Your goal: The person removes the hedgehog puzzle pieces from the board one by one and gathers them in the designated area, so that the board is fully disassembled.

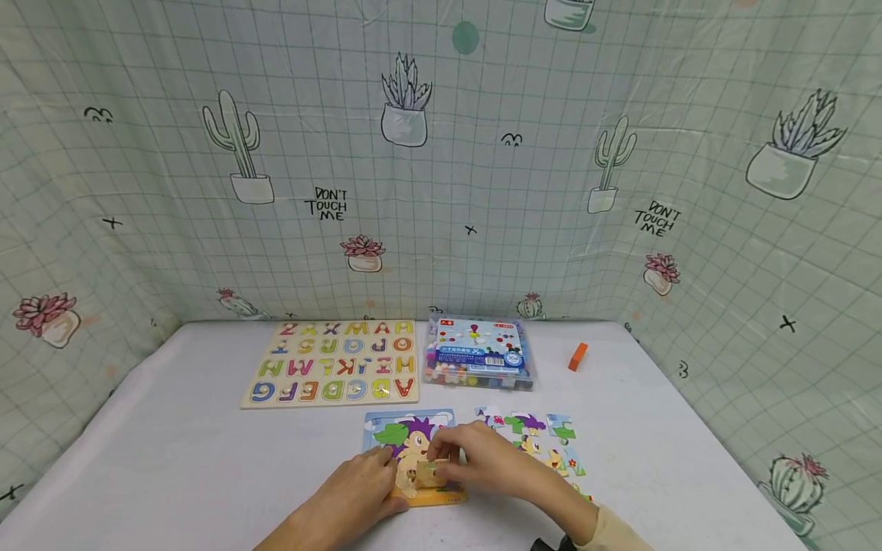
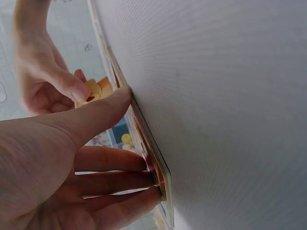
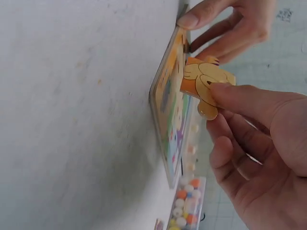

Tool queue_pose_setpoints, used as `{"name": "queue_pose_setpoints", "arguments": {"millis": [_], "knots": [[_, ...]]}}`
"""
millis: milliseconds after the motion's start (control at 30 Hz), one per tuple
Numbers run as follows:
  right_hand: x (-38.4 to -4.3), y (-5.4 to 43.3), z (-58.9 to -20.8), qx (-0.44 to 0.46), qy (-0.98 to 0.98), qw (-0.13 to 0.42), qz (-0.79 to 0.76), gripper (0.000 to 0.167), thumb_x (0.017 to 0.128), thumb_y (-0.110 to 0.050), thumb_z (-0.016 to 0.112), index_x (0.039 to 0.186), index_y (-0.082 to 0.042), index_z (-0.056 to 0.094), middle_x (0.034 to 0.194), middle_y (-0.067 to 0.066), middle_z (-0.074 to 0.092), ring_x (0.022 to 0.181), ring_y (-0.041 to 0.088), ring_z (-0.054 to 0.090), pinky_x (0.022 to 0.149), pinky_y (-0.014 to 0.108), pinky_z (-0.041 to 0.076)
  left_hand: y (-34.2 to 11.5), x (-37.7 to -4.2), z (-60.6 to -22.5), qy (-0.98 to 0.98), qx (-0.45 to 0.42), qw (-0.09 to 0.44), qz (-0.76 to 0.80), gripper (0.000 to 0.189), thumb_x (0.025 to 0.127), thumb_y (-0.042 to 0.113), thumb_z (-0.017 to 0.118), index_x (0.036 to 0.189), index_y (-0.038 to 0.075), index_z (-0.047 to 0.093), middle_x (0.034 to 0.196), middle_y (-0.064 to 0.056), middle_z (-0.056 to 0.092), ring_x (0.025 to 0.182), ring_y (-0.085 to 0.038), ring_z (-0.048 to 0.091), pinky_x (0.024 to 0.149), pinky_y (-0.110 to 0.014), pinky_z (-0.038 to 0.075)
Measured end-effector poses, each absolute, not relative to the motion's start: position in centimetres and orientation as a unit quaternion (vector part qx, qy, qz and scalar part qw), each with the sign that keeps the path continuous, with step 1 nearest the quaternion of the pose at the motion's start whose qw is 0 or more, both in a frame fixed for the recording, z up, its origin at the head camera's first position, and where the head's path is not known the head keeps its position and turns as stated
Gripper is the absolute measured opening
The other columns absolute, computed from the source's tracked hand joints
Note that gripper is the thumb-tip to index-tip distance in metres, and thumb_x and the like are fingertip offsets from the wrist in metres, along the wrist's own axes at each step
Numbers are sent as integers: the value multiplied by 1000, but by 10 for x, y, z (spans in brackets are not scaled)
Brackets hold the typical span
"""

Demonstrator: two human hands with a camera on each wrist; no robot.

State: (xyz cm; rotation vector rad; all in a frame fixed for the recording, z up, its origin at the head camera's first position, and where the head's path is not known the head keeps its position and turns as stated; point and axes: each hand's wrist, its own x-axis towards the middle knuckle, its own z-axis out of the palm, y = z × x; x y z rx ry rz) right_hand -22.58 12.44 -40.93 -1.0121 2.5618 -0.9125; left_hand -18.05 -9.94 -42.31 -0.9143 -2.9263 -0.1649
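Observation:
On the table lies a puzzle board (image 1: 386, 417) with a blue and orange rim and a purple-haired cartoon hedgehog picture. My left hand (image 1: 358, 486) grips its near left corner, thumb (image 2: 112, 103) on the near edge and fingertips at the left side. Between thumb and fingers, my right hand (image 1: 482, 459) pinches a puzzle piece (image 3: 204, 79) over the lower part of the board. The piece is tan and orange with a rounded tab and stands tilted up from the board. Fingers partly cover it in the head view.
Several loose puzzle pieces (image 1: 530, 444) lie right of the board, partly behind the right forearm. Behind are a wooden alphabet board (image 1: 303, 402) and a clear box (image 1: 527, 379) of coloured balls. An orange block (image 1: 577, 357) lies at the back right. Patterned cloth (image 1: 441, 191) surrounds the table.

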Motion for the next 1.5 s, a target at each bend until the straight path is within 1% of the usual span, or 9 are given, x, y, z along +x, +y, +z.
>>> {"name": "queue_pose_setpoints", "arguments": {"millis": [100,200,300,433,600,700,800,1033,1500], "knots": [[-226,137,-410,-340,875,107,-326,26,90,-14,70,115,-18,64,84,-12,66,75,-4,57,66,17,50,-99,-180,-424,-952,-299,42,-53,46,83,45,74,96,1,72,98,-9,67,88,-21,63,82,-37,56],[-227,152,-412,-341,878,87,-326,39,91,-12,69,128,-19,59,84,-11,62,76,-2,56,68,18,50,-99,-180,-423,-953,-295,36,-54,47,83,45,73,100,0,71,105,-13,68,97,-26,66,87,-40,56],[-228,167,-414,-336,884,71,-318,45,91,-11,68,134,-20,57,85,-11,59,76,-1,56,69,18,50,-99,-180,-422,-955,-289,22,-58,50,84,44,72,105,-1,70,113,-17,68,108,-31,65,94,-44,54],[-226,186,-415,-315,891,74,-318,39,93,-15,67,131,-18,58,86,-9,59,72,-1,56,67,19,51,-98,-179,-421,-957,-283,12,-62,50,85,44,72,107,-1,70,115,-17,67,110,-31,64,95,-45,53],[-224,210,-413,-289,894,83,-333,32,95,-20,65,125,-14,60,84,-6,64,59,0,55,56,19,48,-97,-179,-421,-958,-281,7,-62,50,85,44,72,107,-1,70,115,-16,67,108,-30,64,95,-44,53],[-224,223,-412,-280,895,76,-339,29,96,-22,64,123,-12,61,82,-6,67,57,1,55,53,19,48,-97,-179,-420,-959,-278,2,-61,52,85,45,72,109,-1,69,116,-16,67,110,-30,64,96,-44,53],[-224,234,-412,-272,896,75,-342,27,96,-24,63,119,-10,62,82,-6,70,60,2,57,54,21,49,-97,-179,-420,-959,-275,-2,-60,54,85,46,72,112,-1,69,118,-17,67,113,-32,64,97,-45,52],[-220,249,-415,-254,897,101,-348,26,95,-25,65,115,-8,62,83,-6,72,68,3,64,60,21,52,-98,-178,-422,-956,-286,22,-57,52,84,44,74,108,-1,70,115,-16,68,110,-31,65,95,-44,54],[-216,263,-415,-237,867,157,-408,26,97,-22,62,115,-3,62,84,4,72,63,14,68,57,34,58,-98,-178,-422,-956,-288,25,-50,52,84,44,73,109,-1,70,116,-17,67,111,-32,65,94,-44,54]]}}
